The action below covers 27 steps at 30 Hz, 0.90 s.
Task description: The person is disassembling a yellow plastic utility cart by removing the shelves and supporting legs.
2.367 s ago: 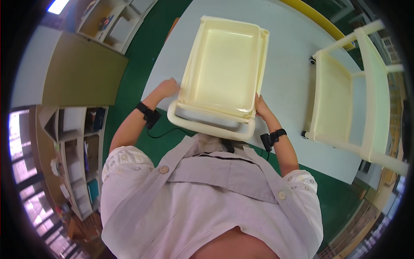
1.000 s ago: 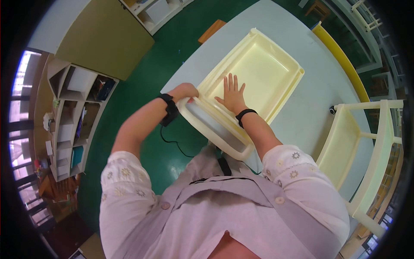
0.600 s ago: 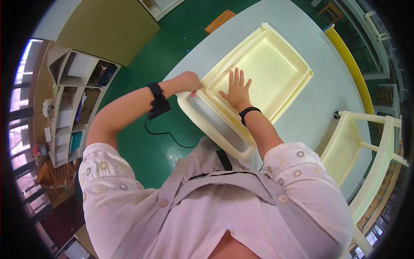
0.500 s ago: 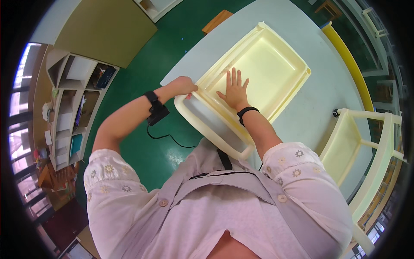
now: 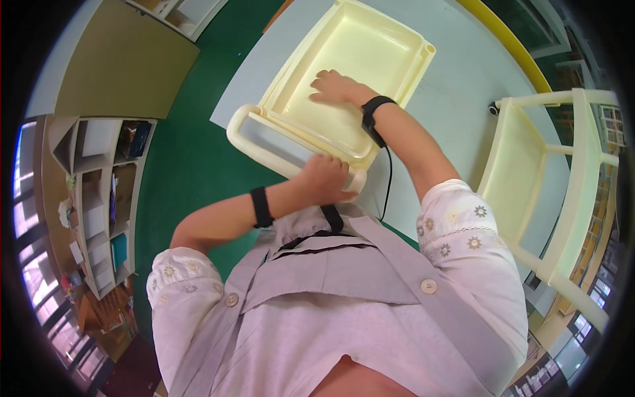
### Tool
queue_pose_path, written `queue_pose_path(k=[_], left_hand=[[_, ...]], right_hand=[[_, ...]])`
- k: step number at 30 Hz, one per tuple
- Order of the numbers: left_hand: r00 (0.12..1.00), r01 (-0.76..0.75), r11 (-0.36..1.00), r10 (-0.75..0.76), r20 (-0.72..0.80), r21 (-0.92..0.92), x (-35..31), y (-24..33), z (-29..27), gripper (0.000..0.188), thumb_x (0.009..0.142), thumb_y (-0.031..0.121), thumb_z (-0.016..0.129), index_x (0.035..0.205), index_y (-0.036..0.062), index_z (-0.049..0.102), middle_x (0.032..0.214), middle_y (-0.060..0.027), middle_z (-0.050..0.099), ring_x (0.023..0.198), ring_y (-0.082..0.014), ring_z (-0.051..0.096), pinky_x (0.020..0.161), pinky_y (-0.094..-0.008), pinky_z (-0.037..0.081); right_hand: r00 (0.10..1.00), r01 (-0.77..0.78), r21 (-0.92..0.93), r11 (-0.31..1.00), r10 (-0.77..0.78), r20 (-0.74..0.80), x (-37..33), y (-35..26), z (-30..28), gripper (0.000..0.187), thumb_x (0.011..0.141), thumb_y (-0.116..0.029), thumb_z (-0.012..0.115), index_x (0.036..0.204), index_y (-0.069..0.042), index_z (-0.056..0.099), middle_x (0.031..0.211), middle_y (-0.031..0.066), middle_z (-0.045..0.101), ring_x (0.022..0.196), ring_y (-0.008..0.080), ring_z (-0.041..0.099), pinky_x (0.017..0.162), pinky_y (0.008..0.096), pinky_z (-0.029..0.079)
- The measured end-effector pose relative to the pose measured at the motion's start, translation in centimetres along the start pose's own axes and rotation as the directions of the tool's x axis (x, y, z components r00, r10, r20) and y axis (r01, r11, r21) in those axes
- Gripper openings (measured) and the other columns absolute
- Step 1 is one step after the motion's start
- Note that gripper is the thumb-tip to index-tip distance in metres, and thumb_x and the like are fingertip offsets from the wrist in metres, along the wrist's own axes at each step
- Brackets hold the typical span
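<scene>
Left hand (image 5: 323, 178) is half curled over the right part of the handle (image 5: 235, 129), just below the middle of the frame; whether it grips, I cannot tell; right hand (image 5: 337, 89) is loosely open, fingers slightly bent, over the floor of the cream tray (image 5: 380, 47), holding nothing; whether it touches, I cannot tell; the tray lies aslant in the upper middle, on the grey table (image 5: 456, 79), its handle toward the lower left; a cable (image 5: 389, 178) hangs by the right wrist; a cream rack (image 5: 574, 178) is at the right.
</scene>
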<state>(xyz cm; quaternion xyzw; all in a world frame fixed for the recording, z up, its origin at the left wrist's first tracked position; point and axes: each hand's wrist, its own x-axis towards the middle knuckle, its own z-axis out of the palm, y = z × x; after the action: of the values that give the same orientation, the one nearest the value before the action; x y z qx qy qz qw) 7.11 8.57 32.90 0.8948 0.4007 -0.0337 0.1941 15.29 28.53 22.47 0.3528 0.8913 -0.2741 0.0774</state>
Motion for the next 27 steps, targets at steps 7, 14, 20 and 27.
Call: queue_pose_path(k=[7,14,20,27], left_hand=[[0.921,0.138,0.982,-0.078,0.382,-0.131,0.5,1.3,3.1,0.045,0.066,0.044,0.061,0.075,0.0004,0.060,0.074,-0.0155,0.062,0.071,-0.0306,0.061,0.062,-0.0377,0.048],[0.895,-0.016,1.000,0.013,0.445,0.003,-4.5,-5.4,0.4,0.027,0.066,0.035,0.060,0.072,0.0088,0.063,0.063,-0.0112,0.061,0.062,-0.0306,0.059,0.056,-0.0402,0.046],[0.903,-0.125,0.914,-0.056,0.426,0.385,-8.2,-12.7,-1.4,0.026,0.060,0.036,0.073,0.078,0.0198,0.066,0.079,-0.0001,0.064,0.089,-0.0199,0.057,0.095,-0.0413,0.031],[0.857,0.283,0.844,-0.436,0.274,0.456,-6.9,-9.7,-1.3,0.040,0.064,0.046,0.067,0.079,0.0087,0.065,0.082,-0.0082,0.063,0.086,-0.0236,0.057,0.104,-0.0422,0.023]], right_hand=[[0.923,-0.308,-0.317,0.897,0.363,0.130,-6.9,0.8,-4.0,0.035,0.077,-0.025,0.053,0.110,-0.013,0.054,0.110,0.0112,0.055,0.106,0.0308,0.050,0.086,0.0547,0.037],[0.877,-0.244,-0.240,0.940,0.319,0.359,-8.3,2.1,-1.7,0.046,0.065,-0.028,0.062,0.107,-0.009,0.059,0.106,0.0139,0.059,0.097,0.0304,0.057,0.079,0.0418,0.045],[0.757,-0.235,-0.073,0.969,0.230,0.612,-7.4,-1.9,0.8,0.048,0.076,-0.037,0.051,0.103,0.002,0.058,0.094,0.0175,0.060,0.083,0.0302,0.057,0.072,0.0407,0.046],[0.884,0.407,-0.211,0.889,-0.325,0.335,-4.9,-6.6,1.9,0.037,0.080,-0.027,0.052,0.105,0.000,0.052,0.090,0.0142,0.057,0.084,0.0289,0.057,0.069,0.0398,0.048]])
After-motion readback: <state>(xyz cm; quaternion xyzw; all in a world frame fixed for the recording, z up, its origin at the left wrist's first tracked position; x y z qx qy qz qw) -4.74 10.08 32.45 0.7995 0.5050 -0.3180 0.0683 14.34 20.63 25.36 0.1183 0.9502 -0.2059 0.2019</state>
